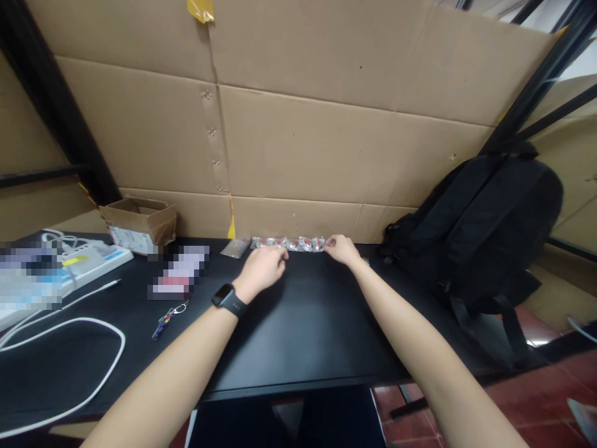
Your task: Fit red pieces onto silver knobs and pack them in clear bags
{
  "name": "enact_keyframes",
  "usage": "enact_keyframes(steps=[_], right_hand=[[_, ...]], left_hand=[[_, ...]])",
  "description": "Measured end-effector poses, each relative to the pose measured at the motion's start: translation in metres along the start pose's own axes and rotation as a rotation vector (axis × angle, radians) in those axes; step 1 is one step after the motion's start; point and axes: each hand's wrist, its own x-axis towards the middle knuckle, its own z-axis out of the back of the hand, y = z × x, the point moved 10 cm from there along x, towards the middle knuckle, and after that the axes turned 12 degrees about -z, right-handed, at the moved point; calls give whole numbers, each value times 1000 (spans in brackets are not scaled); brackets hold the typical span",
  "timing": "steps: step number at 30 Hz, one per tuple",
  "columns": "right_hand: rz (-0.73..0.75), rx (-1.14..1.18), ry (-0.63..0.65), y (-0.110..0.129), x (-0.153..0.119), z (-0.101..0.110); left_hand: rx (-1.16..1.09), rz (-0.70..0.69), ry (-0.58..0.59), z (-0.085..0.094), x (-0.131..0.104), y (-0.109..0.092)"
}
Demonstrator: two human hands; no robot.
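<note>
A row of small clear plastic packets (pixel 298 244) with red and silvery contents runs along the back edge of the black table, against the cardboard. At its right end, my right hand (pixel 343 249) has its thumb and fingertips pinched on the last packet. My left hand (pixel 262 271), with a dark watch on the wrist, hovers over the left part of the row. Its fingers are loosely bent, thumb apart from the index finger, and nothing shows between them. A flat clear bag (pixel 236 248) lies just left of the row.
On the left are an open cardboard box (pixel 140 221), a white power strip (pixel 100 264), a white cable (pixel 122 341), a keyring (pixel 168 320) and a pixelated pinkish item (pixel 181 272). A black backpack (pixel 494 230) stands at right. Cardboard (pixel 303 149) walls the back.
</note>
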Motion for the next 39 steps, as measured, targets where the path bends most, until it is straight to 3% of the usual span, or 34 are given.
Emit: enact_keyframes(steps=[3,5,8,10,13,16,18,26,31,39], right_hand=[[43,-6,-6,-25,-13,21],[59,-6,-23,-48,-21,38],[48,-15,-62,-89,-26,61],[44,-9,-18,-115,-24,66],[36,26,62,-141,-18,63],[34,72,140,-148,-14,54],[45,107,151,-145,-14,51],[86,131,137,-135,-16,48],[80,138,135,-136,-16,50],[61,177,120,-138,-16,51]], left_hand=[[66,130,-16,18,-8,51],[122,314,-100,35,-21,89],[204,512,-259,56,-41,120],[197,487,-268,56,-41,120],[90,340,-95,35,-26,107],[12,284,122,7,-22,98],[5,269,194,-3,-22,96],[21,235,279,-22,-22,96],[-40,254,229,-25,-23,101],[-56,184,241,-29,-19,100]])
